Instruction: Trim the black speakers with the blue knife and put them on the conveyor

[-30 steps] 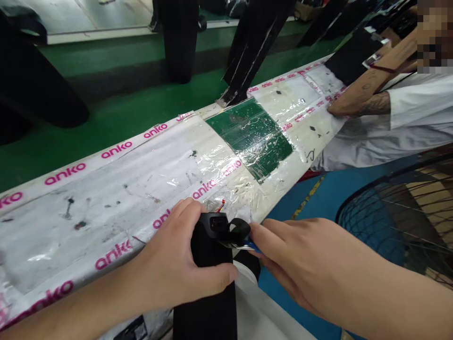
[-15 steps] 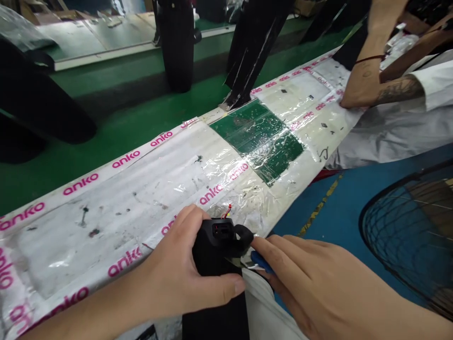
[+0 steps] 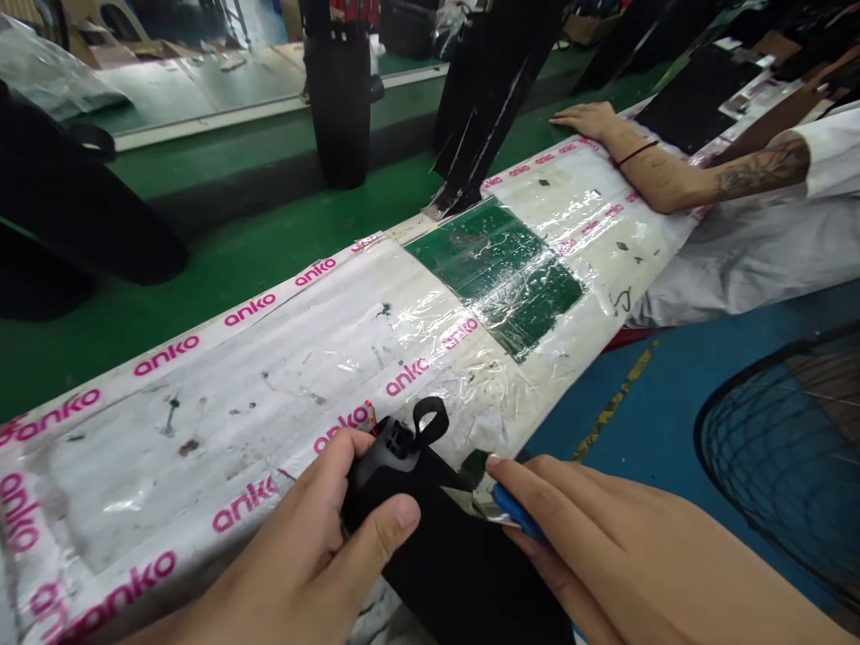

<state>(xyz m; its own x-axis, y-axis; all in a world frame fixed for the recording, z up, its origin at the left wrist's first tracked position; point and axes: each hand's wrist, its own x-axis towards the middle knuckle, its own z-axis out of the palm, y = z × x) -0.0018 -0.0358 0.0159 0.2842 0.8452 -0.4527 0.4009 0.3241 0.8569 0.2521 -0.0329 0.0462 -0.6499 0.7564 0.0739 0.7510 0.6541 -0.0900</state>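
Observation:
My left hand (image 3: 315, 537) grips the end of a long black fabric-like piece (image 3: 463, 564), thumb on top and fingers along its left side. That end carries a dark plastic cap (image 3: 390, 457) with a socket in it. A black strap loop (image 3: 431, 425) stands up beside the socket, and thin red wires (image 3: 372, 416) poke out behind. My right hand (image 3: 591, 520) is closed around a blue-handled utility knife (image 3: 517, 512). Its metal blade points left, over or against the black piece; whether it touches I cannot tell.
A long bench (image 3: 221, 403) covered in taped white plastic marked "anko" runs across, with a green patch (image 3: 497, 278) midway. A co-worker's arm (image 3: 662, 175) rests on its far end. A black mesh basket (image 3: 779, 448) stands right. Black pieces (image 3: 338, 107) hang or stand along the green conveyor (image 3: 242, 206).
The black piece has turned, its capped end swinging left and its body now slanting to the lower right. The strap loop stands freer and the knife blade shows. The co-worker's forearm has lowered onto the bench.

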